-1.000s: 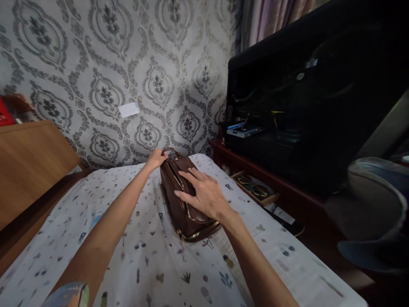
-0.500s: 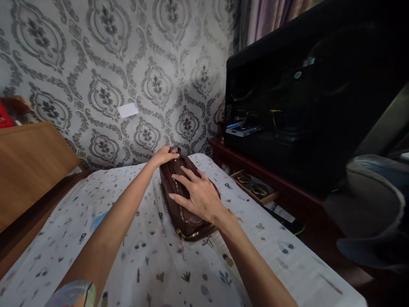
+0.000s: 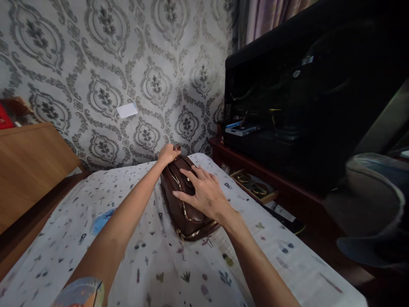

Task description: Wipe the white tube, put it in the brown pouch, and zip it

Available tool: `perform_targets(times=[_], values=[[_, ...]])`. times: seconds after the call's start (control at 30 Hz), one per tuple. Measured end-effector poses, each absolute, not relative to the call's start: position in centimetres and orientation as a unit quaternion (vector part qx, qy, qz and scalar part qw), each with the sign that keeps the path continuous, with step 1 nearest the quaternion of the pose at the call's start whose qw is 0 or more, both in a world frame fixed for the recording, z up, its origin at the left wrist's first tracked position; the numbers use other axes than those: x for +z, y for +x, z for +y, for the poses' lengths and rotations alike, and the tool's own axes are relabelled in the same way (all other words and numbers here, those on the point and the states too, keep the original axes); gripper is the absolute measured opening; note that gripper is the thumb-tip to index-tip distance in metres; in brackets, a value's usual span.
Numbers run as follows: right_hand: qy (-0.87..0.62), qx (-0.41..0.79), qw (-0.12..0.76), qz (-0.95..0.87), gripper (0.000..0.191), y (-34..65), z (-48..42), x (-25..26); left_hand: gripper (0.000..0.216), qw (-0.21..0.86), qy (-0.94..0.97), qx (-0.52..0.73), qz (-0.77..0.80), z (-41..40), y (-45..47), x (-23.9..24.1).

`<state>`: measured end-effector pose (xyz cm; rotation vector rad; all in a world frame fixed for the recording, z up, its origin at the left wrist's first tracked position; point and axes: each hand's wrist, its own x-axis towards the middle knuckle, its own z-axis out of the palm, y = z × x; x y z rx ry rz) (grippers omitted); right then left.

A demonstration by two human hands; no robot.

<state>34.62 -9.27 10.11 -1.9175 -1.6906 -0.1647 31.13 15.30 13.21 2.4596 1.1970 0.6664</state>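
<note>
A brown leather bag [image 3: 174,204] with gold zippers lies on the patterned white bedsheet [image 3: 153,273]. At its far end, my left hand [image 3: 168,154] is closed on the bag by the small strap there; part of those fingers is hidden. My right hand [image 3: 206,194] rests over the bag's upper right side, fingers spread, the thumb near the curved zipper. A small crumpled blue item [image 3: 102,220] is on the sheet to the left of my left forearm.
On the right, a large black TV [image 3: 297,98] stands on a dark red cabinet [image 3: 287,185] whose small drawer [image 3: 255,187] is pulled out. Wallpaper [image 3: 156,85] covers the wall ahead. A wooden headboard [image 3: 35,166] is at left, a denim cap-like item [image 3: 373,213] at right.
My right hand has shifted slightly right, uncovering more of the zipper. My left hand has turned, its fingers now curled around the bag's far end. The bag stays in place.
</note>
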Motion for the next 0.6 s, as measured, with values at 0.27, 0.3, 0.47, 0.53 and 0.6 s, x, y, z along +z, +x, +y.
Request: perform_targets(times=[0.27,0.3,0.47,0.53,0.6], values=[[-0.720,-0.052,0.269,-0.637,0.066,35.1,-9.3,9.9,0.020,0.198,0.855,0.270,0.397,15.0,30.8,13.0],[-0.720,-0.054,0.269,-0.638,0.067,35.1,-9.3,9.8,0.021,0.207,0.854,0.277,0.388,14.9,30.8,13.0],[-0.724,-0.053,0.262,-0.636,0.065,35.0,-9.4,9.9,0.022,0.256,0.854,0.310,0.331,14.5,30.4,12.7],[-0.725,-0.052,0.260,-0.635,0.064,34.9,-9.4,9.9,0.023,0.276,0.853,0.317,0.308,14.3,30.2,12.5],[-0.726,-0.053,0.260,-0.635,0.065,34.9,-9.4,9.8,0.025,0.293,0.853,0.318,0.291,14.3,30.1,12.4]])
